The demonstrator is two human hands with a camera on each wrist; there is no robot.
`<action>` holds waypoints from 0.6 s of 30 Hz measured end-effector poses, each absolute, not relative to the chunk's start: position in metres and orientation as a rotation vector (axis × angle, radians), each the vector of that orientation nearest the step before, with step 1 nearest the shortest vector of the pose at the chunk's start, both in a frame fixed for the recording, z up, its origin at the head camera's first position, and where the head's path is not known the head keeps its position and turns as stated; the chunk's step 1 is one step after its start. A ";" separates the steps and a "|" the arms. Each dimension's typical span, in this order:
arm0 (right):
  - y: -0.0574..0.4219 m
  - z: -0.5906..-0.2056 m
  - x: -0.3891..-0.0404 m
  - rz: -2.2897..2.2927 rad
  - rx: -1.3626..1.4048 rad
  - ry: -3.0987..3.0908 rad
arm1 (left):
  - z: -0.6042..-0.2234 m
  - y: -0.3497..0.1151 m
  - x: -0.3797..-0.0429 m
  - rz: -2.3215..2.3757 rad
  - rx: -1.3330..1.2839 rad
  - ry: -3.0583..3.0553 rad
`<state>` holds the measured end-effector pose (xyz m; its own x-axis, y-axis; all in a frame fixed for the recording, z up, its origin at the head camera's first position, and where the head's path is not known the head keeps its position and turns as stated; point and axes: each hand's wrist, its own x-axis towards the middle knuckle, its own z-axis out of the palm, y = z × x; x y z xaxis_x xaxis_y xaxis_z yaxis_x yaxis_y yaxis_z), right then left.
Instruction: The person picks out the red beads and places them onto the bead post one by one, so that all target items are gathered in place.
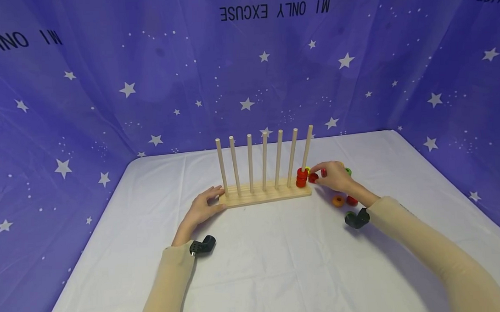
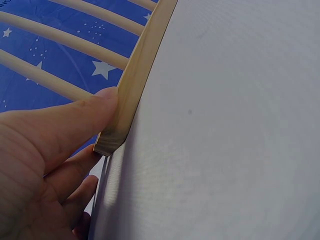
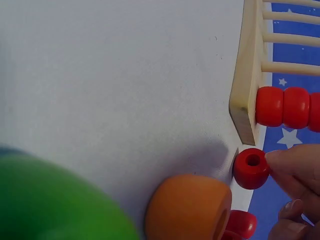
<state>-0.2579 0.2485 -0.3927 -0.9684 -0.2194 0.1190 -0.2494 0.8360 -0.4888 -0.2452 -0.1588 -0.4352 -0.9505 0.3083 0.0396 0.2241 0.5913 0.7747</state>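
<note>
A wooden rack with a flat base point(image 1: 268, 197) and a row of upright pegs stands on the table. My left hand point(image 1: 202, 206) grips the base's left end, its thumb point(image 2: 102, 105) along the front edge and fingers behind. On the rightmost peg sits a stack of red beads point(image 1: 302, 178), three showing in the right wrist view. Just beyond the base's right end, my right hand point(image 1: 334, 176) pinches a loose red bead point(image 3: 251, 168) between thumb and fingers. The bead's hole faces up, and its far side is hidden by the fingertips.
Around the right hand lie more loose beads: an orange bead point(image 1: 338, 201), a red bead point(image 1: 352, 200), a green bead point(image 3: 60, 200), and yellow ones partly hidden. A white cloth point(image 1: 254, 266) covers the table. Behind it hangs a blue star-patterned curtain point(image 1: 214, 84).
</note>
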 end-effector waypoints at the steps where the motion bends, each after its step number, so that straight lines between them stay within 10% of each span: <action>1: 0.249 -0.393 -0.258 0.791 0.382 -2.967 | -0.435 -0.159 -0.245 1.298 0.450 2.712; 18: 0.257 -0.396 -0.266 0.667 0.419 -2.971 | -0.437 -0.159 -0.245 1.315 0.449 2.722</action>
